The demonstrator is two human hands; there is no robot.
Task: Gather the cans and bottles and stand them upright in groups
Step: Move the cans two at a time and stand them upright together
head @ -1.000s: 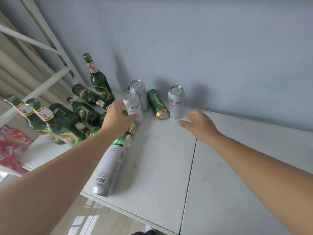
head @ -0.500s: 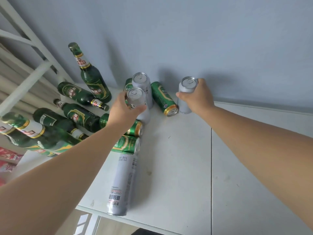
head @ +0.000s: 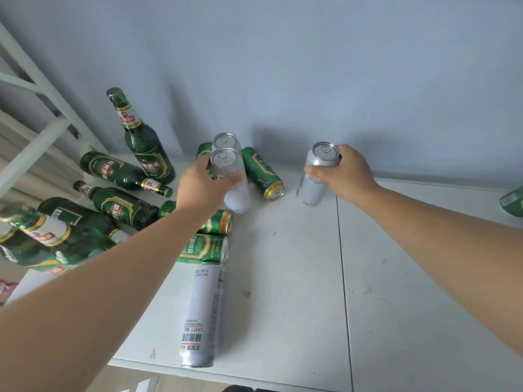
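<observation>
My left hand [head: 202, 188] grips an upright silver can [head: 233, 190] near its top; a second silver can [head: 225, 141] stands right behind it. My right hand [head: 346, 174] grips another upright silver can [head: 314, 185] to the right. Between them a green can [head: 261, 174] lies on its side. Two more green cans [head: 206, 247] lie under my left forearm, and a long silver can [head: 202, 315] lies near the front edge. One green bottle [head: 141, 137] stands upright at the back left; several green bottles [head: 119, 205] lie beside it.
The white table [head: 297, 278] ends at a front edge near the bottom of view and meets a grey wall [head: 311, 66] at the back. A white metal frame [head: 36, 128] rises at the left. Part of a green object [head: 513, 200] shows at the right edge.
My right hand reached forward and took hold of the right silver can. My left hand stayed on the middle silver can. The view has shifted closer.
</observation>
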